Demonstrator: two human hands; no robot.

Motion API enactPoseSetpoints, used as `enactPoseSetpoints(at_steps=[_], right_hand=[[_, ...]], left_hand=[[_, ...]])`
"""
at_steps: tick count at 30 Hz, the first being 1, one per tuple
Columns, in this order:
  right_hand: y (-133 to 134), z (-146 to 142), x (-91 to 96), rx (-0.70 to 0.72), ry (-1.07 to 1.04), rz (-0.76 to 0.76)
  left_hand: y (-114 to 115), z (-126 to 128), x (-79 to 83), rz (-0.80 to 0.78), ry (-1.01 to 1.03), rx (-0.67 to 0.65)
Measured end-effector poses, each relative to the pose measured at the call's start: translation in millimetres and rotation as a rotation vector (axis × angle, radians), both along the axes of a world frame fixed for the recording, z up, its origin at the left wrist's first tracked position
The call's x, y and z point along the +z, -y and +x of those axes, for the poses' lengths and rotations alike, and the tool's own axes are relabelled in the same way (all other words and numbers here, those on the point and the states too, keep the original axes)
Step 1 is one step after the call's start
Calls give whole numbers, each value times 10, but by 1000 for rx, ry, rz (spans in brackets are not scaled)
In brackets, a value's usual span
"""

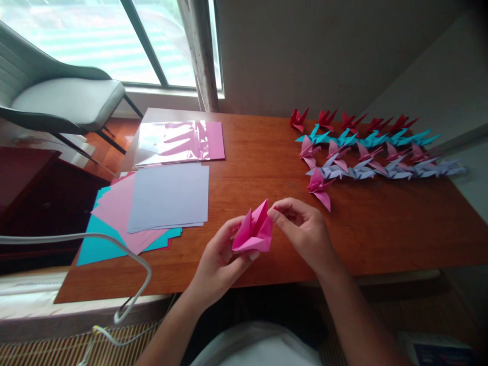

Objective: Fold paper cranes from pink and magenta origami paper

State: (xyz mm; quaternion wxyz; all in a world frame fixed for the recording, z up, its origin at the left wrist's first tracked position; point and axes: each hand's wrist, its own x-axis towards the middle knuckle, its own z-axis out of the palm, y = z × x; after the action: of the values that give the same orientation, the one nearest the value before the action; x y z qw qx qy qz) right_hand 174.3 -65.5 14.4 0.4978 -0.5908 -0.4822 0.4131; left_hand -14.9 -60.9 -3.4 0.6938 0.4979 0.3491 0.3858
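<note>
A bright pink origami crane (254, 231), with pointed flaps standing up and its middle spread apart, is held above the table's front edge. My left hand (223, 254) grips it from the left, thumb along its lower edge and fingers behind. At its upper right, my right hand (301, 223) is closed in a pinch at the paper's edge; the fingertips partly hide that corner. Just beyond the right hand stands another pink origami crane (320, 188) with its wings out.
Rows of red (348, 122), turquoise (345, 138), light pink (337, 152) and pale lilac cranes (362, 170) line the wooden table's (251, 152) right side. Left lie lilac sheets (171, 195), pink and turquoise paper (102, 239), and a clear packet (175, 142). A white cable (147, 269) crosses the front left.
</note>
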Motion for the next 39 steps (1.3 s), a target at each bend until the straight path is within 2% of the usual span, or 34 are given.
enactPoseSetpoints(at_steps=[4, 11, 15, 19, 22, 27, 32, 39], right_hand=[[-11, -1, 4, 6, 0, 21], [30, -46, 45, -1, 4, -27], [97, -92, 111, 73, 102, -63], [119, -95, 184, 221, 264, -37], [113, -63, 197, 274, 279, 8], [121, 17, 105, 299, 284, 98], [142, 95, 5, 291, 309, 152], [177, 115, 25, 336, 283, 158]], left_hand=[[-15, -12, -8, -17, 4, -4], [-31, -46, -35, -87, 67, 25], [-35, -37, -17, -114, 89, 75], [-39, -31, -3, -54, 41, 86], [-38, -26, -16, 12, 33, 60], [-1, -18, -81, 90, 100, 1], [45, -22, -151, 94, 134, -67], [56, -18, -178, 147, 86, 26]])
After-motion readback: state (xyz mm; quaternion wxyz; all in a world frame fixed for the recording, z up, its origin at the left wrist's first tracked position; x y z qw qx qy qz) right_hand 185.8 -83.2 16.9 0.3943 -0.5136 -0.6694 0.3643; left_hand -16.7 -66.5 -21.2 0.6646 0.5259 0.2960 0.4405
